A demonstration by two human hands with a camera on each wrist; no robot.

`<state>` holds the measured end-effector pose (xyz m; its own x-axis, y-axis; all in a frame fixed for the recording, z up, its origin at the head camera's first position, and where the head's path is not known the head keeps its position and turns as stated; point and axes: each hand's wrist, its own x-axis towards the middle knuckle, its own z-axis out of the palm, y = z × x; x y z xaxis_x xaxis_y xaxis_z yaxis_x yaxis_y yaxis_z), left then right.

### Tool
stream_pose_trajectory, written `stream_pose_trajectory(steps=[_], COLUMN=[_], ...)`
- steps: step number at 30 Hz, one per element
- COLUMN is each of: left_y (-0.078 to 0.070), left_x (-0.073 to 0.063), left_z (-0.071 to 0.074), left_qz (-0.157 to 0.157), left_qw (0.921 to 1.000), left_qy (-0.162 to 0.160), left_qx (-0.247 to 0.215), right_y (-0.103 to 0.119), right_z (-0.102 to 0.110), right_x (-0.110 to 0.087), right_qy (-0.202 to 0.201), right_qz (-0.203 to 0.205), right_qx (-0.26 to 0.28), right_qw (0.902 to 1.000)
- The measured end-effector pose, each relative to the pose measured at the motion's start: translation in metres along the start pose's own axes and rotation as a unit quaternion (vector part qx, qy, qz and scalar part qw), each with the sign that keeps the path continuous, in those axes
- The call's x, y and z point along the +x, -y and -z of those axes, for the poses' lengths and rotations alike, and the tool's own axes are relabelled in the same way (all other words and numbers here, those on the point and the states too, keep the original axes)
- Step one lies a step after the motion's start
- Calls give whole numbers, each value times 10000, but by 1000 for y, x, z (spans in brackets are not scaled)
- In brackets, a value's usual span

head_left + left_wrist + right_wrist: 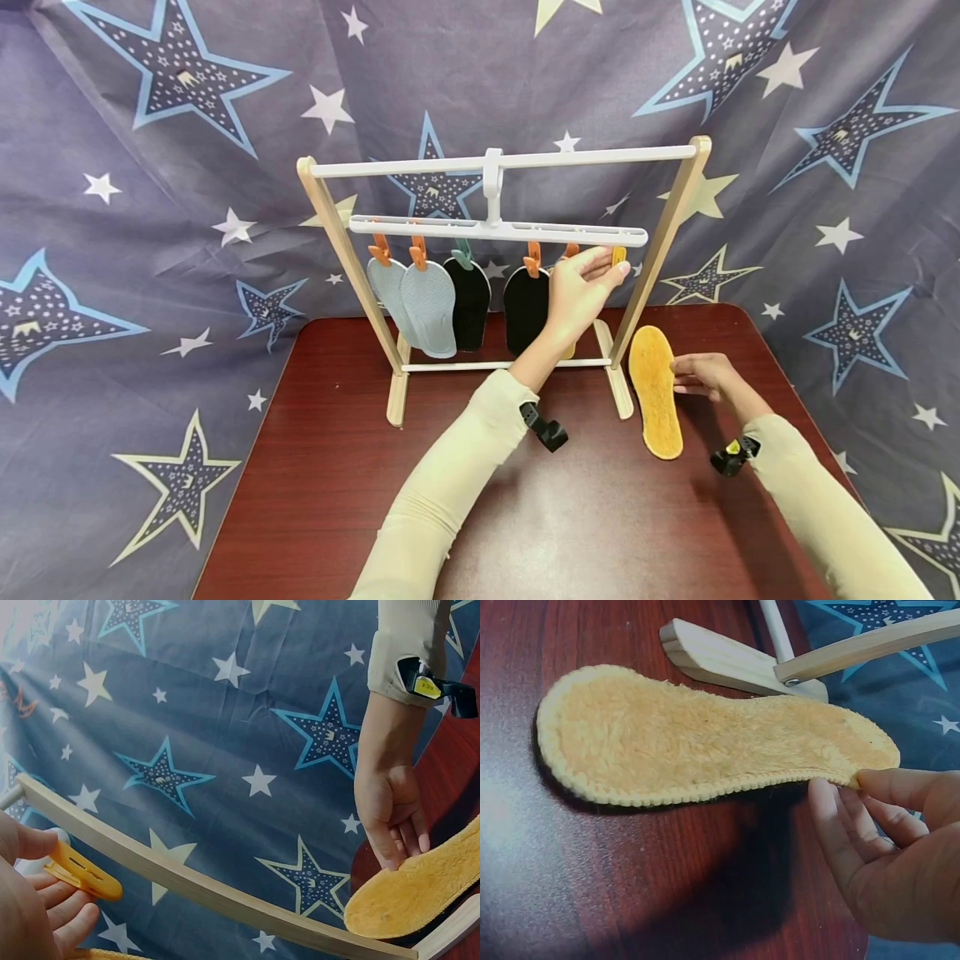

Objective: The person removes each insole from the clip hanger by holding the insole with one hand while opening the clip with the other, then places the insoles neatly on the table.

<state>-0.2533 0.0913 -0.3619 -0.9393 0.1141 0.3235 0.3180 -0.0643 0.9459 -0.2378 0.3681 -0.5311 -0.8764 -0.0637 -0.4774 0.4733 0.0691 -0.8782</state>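
My left hand pinches a yellow clothespin near the right end of the white hanger bar. In the right wrist view, my right hand pinches the edge of a fuzzy yellow insole between thumb and fingers. That insole is held just above the table, right of the rack's foot. Orange clips hold two light grey insoles at the bar's left. A green clip bears a black insole, and an orange clip another black insole. Behind my left hand another yellow insole is mostly hidden.
The wooden rack carries the hanger on its white top rod. Its feet stand on the dark red table. A star-patterned cloth hangs behind the table.
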Motion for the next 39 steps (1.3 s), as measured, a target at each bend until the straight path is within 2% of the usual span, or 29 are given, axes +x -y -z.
stream_pose_trajectory(steps=[8, 17, 24, 39], left_y=[1, -1, 0, -1], left_x=[0, 0, 0, -2], left_z=[1, 1, 1, 0], left_qz=[-82, -83, -98, -14], left_qw=[9999, 9999, 9999, 9999], left_qy=[26, -21, -57, -115], left_qx=[118, 95, -2, -84], right_y=[-6, -13, -16, -25], right_z=[-3, -6, -9, -16], right_x=[7, 11, 12, 12], right_qy=[-231, -304, -441, -1014], right_qz=[-41, 51, 240, 482], right_qx=[-299, -612, -1091, -1673], right_qw=[9993, 9977, 9928, 9795])
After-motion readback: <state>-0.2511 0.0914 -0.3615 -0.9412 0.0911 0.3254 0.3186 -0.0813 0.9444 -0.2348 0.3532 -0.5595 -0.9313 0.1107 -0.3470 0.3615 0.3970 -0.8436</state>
